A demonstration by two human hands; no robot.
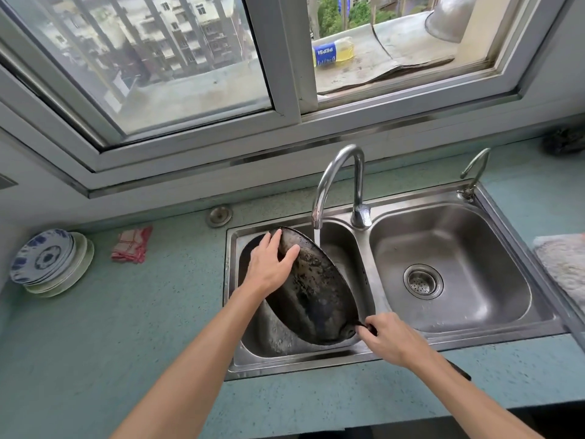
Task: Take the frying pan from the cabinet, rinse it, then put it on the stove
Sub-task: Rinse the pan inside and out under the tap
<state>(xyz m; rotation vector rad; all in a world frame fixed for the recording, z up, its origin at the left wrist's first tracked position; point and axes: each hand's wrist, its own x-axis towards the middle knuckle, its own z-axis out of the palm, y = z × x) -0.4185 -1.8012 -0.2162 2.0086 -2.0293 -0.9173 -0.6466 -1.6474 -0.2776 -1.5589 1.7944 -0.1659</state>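
**Inspector:** Blackened metal, heavily stained: that is the frying pan (316, 289). Location?

**Assistant:** In the left basin of the double sink (456, 340), tilted steeply on edge, its dark underside facing up and toward the camera. Its far rim sits near the basin's back edge, its handle end near the front right corner of that basin.

**Inspector:** Water?

**Assistant:** Running. A stream falls from the tall faucet (340, 182) at the sink's back edge and lands just beside the pan's upper right rim.

**Inspector:** Left hand (272, 264)?

**Assistant:** Laid flat on the pan's upper underside, fingers spread and pressing against the metal, not curled around anything.

**Inspector:** Right hand (391, 339)?

**Assistant:** Clenched around the pan's handle at the front of the left basin. The dark end of the handle shows past the wrist, over the counter's front strip.

**Inspector:** Right basin?

**Assistant:** Wet steel with a drain strainer (423, 282) at its centre. A smaller tap (473, 172) stands at the sink's back right corner.

**Inspector:** The counter (126, 327)?

**Assistant:** Pale green, speckled. A stack of plates (50, 261), blue-patterned on top, leans at the far left edge. A red checked cloth (131, 245) lies near the back edge, between plates and sink. A grey cloth (566, 267) lies at the right edge.
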